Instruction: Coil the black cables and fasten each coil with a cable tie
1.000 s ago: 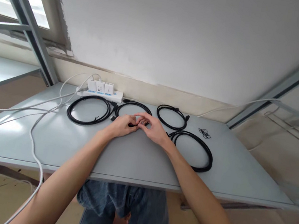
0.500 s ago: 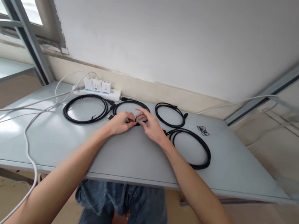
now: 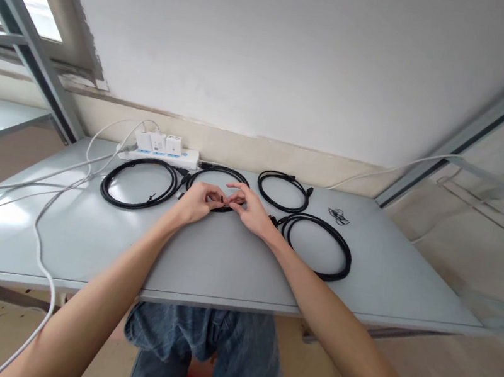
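Observation:
Both hands meet over the near edge of a coiled black cable in the middle of the grey table. My left hand is curled, its fingertips pinching a small black tie on the coil. My right hand pinches the same spot from the right, index finger raised. The part of the coil under the fingers is hidden. Another black coil lies to the left. A small coil and a large coil lie to the right.
A white power strip with white chargers stands at the table's far edge by the wall. White cables run off the left side. A small bunch of black ties lies at the far right. My knees in jeans are below the table.
The fingers of both hands have kept working at the same spot on the middle coil. The view has drifted slightly, so everything sits a little further left.

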The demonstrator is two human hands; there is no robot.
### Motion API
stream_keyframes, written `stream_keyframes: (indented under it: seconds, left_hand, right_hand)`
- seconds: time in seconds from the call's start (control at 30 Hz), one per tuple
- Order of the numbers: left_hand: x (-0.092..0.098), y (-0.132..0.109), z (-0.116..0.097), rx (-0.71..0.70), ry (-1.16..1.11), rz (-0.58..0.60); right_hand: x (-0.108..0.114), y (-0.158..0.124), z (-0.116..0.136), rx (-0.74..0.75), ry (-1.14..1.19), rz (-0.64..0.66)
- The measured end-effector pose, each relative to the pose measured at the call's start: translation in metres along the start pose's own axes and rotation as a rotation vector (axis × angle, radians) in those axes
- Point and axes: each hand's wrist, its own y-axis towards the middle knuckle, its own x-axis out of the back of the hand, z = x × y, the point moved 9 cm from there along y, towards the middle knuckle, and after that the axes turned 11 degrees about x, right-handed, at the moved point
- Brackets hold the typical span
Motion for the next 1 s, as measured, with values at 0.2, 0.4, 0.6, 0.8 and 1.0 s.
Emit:
stream_keyframes:
  seconds: [0.2,0.4,0.6,0.8,1.0]
  left_hand:
    - [0.000,-0.002,-0.004,0.013,0.034,0.016]
    - [0.005,-0.002,-0.005,-0.009,0.081,-0.063]
    - [0.007,-0.002,-0.004,-0.002,0.062,-0.078]
    - [0.005,0.000,-0.001,0.003,0.045,-0.061]
    - [0.003,-0.001,-0.003,-0.015,0.049,-0.053]
  right_hand:
    - [-0.002,-0.003,0.002,-0.035,-0.009,-0.031]
    - [0.005,-0.003,0.006,0.028,-0.031,-0.150]
    - [0.001,-0.003,0.012,0.042,-0.012,-0.118]
    - [0.001,-0.002,0.005,0.014,0.019,-0.122]
    - [0.003,-0.002,0.002,-0.004,0.021,-0.140]
